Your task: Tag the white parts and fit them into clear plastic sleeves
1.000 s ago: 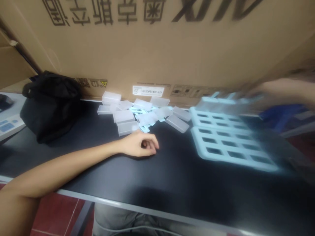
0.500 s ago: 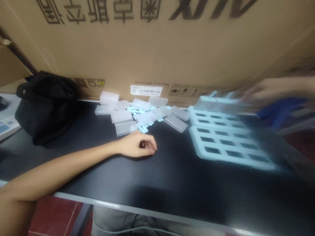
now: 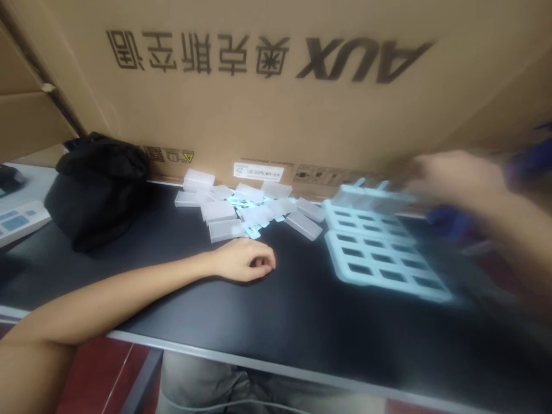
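My left hand (image 3: pixel 244 260) rests on the black table (image 3: pixel 267 322) with its fingers curled into a loose fist; nothing shows in it. Just beyond it lies a pile of several small translucent plastic cases (image 3: pixel 241 207). To the right lie pale blue trays with rectangular slots (image 3: pixel 379 247), and another tray piece (image 3: pixel 366 196) stands at their far end. My right hand (image 3: pixel 448 178) hovers over the far right end of the trays, smeared by motion, so its fingers are unclear.
A large cardboard box (image 3: pixel 276 98) with printed lettering walls off the back of the table. A black bag (image 3: pixel 97 187) sits at the left. A white device with blue buttons (image 3: pixel 17 221) lies at the far left edge. Something blue (image 3: pixel 452 221) shows behind the trays.
My right hand has swung in from the far right toward the back of the trays. The camera tipped up slightly. My left hand has stayed in place.
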The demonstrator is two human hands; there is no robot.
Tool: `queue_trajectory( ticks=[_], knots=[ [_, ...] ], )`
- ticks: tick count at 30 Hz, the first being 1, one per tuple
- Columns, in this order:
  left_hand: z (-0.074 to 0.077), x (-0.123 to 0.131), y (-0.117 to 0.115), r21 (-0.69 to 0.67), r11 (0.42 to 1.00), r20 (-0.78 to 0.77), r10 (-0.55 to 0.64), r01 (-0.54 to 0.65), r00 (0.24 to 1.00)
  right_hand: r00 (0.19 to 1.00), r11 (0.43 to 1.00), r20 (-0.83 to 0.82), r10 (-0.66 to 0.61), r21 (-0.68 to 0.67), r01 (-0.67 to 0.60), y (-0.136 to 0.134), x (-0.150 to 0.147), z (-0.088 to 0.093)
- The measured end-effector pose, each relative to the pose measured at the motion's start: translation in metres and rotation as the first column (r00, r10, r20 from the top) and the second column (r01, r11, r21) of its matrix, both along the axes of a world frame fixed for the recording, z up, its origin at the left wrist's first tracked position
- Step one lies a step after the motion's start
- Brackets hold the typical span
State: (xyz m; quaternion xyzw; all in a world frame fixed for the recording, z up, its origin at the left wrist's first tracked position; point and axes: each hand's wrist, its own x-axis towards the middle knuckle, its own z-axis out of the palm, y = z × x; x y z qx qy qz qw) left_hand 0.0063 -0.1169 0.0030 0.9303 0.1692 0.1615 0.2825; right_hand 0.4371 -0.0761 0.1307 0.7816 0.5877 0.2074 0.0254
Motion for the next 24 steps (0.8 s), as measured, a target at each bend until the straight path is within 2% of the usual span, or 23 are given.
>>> queue_trajectory(
  ticks=[2, 3, 5, 6, 8, 10, 12, 15, 17, 21, 22, 23, 24],
  knots=[
    [0.000, 0.000, -0.004, 0.130, 0.991, -0.037, 0.041, -0.036, 0.998, 0.997, 0.996, 0.002, 0.072, 0.051, -0.072, -0.005, -0.029, -0.003],
    [-0.001, 0.001, -0.006, 0.194, 0.979, -0.058, 0.069, -0.056, 0.996, 0.980, 0.980, -0.027, 0.197, 0.026, -0.196, -0.007, -0.046, -0.006],
    [-0.001, 0.001, -0.009, 0.294, 0.950, -0.096, 0.137, -0.104, 0.986, 0.897, 0.894, -0.101, 0.429, -0.096, -0.438, -0.006, -0.083, -0.016],
    [0.000, 0.002, -0.010, 0.322, 0.938, -0.110, 0.174, -0.131, 0.979, 0.873, 0.863, -0.123, 0.473, -0.136, -0.487, -0.005, -0.102, -0.022],
    [0.000, 0.003, -0.012, 0.346, 0.921, -0.131, 0.238, -0.180, 0.963, 0.780, 0.744, -0.193, 0.595, -0.234, -0.625, -0.003, -0.136, -0.037],
    [0.000, 0.004, -0.013, 0.355, 0.911, -0.154, 0.278, -0.210, 0.948, 0.721, 0.653, -0.228, 0.654, -0.311, -0.691, -0.001, -0.162, -0.051],
    [0.000, 0.005, -0.013, 0.362, 0.906, -0.177, 0.296, -0.217, 0.939, 0.692, 0.604, -0.208, 0.691, -0.360, -0.711, 0.000, -0.179, -0.062],
    [0.000, 0.006, -0.013, 0.365, 0.903, -0.203, 0.315, -0.227, 0.927, 0.676, 0.586, -0.152, 0.721, -0.387, -0.712, -0.001, -0.191, -0.070],
    [0.000, 0.006, -0.013, 0.361, 0.901, -0.219, 0.331, -0.238, 0.918, 0.665, 0.569, -0.187, 0.723, -0.385, -0.726, -0.004, -0.192, -0.071],
    [0.004, 0.007, -0.013, 0.357, 0.906, -0.234, 0.323, -0.228, 0.917, 0.543, 0.435, -0.385, 0.746, -0.335, -0.836, -0.014, -0.186, -0.065],
    [0.005, 0.008, -0.014, 0.357, 0.907, -0.243, 0.319, -0.222, 0.916, 0.519, 0.427, -0.411, 0.750, -0.298, -0.854, -0.017, -0.181, -0.065],
    [0.006, 0.008, -0.014, 0.358, 0.908, -0.255, 0.318, -0.217, 0.913, 0.516, 0.451, -0.414, 0.750, -0.251, -0.856, -0.021, -0.176, -0.065],
    [0.007, 0.008, -0.014, 0.359, 0.909, -0.267, 0.319, -0.213, 0.909, 0.539, 0.503, -0.397, 0.743, -0.199, -0.841, -0.024, -0.170, -0.066]
  ],
)
